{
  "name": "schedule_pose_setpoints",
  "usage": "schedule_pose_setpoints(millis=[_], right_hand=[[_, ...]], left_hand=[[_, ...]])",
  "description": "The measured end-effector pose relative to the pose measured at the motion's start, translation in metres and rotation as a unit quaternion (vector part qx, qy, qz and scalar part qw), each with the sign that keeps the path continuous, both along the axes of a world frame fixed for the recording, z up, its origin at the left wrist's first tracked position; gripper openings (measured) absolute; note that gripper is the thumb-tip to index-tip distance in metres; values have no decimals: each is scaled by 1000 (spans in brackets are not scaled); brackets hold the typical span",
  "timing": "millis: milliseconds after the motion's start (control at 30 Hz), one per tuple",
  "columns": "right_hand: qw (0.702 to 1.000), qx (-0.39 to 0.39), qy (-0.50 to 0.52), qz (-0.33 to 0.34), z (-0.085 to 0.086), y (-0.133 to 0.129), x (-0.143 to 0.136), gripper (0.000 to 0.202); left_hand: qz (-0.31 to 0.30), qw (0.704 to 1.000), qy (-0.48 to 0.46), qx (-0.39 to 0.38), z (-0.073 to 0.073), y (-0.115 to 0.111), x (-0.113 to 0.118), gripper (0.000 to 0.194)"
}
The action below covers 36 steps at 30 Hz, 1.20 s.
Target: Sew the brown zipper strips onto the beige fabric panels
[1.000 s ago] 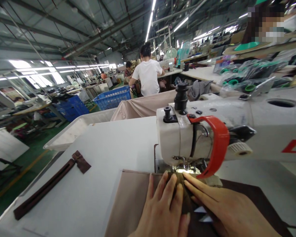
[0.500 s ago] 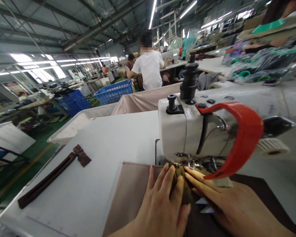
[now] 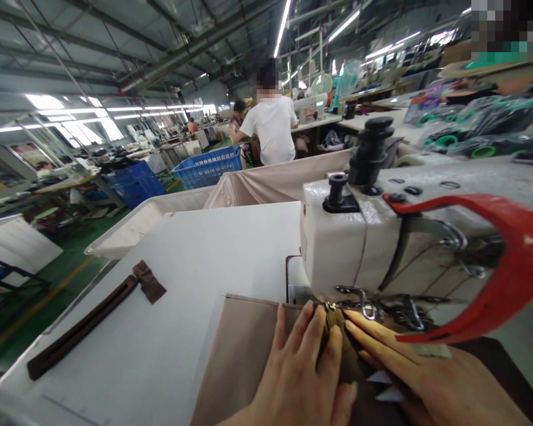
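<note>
My left hand lies flat with spread fingers on a brownish fabric piece, its fingertips just in front of the sewing machine's needle area. Pressed down on the right side of the same work is my right hand, fingers stretched toward the presser foot. Between the hands runs a dark olive zipper strip. Small pointed metal blades show beneath my right hand; what they belong to is hidden. The white sewing machine with a red curved guard stands over the fingertips.
A dark brown zipper strip lies on the white table at left. Behind the table are a pale plastic tub, draped beige fabric and a blue basket. A person in a white shirt sits beyond.
The view has shifted slightly, so the machine appears larger and farther right. Both hands stay on the fabric beside the zipper strip, in nearly the same pose.
</note>
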State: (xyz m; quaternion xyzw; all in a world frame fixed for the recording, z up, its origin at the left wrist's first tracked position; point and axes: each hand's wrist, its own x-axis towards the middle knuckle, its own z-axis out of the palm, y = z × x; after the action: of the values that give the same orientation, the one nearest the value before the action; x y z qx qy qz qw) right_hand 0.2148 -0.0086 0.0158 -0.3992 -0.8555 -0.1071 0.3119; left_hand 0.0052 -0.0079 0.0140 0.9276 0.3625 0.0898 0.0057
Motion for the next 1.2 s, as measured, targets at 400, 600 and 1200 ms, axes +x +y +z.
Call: schedule_pose_setpoints(millis=[400, 600, 1200], right_hand=[[1000, -2, -3, -6, 4, -1, -2, 59], [1000, -17, -18, -9, 2, -3, 1, 54], [991, -103, -83, -16, 0, 15, 8, 40]], left_hand=[[1, 1000, 2, 13, 6, 0, 3, 54], [28, 999, 15, -36, 19, -6, 7, 51], [54, 997, -36, -37, 19, 2, 9, 45]])
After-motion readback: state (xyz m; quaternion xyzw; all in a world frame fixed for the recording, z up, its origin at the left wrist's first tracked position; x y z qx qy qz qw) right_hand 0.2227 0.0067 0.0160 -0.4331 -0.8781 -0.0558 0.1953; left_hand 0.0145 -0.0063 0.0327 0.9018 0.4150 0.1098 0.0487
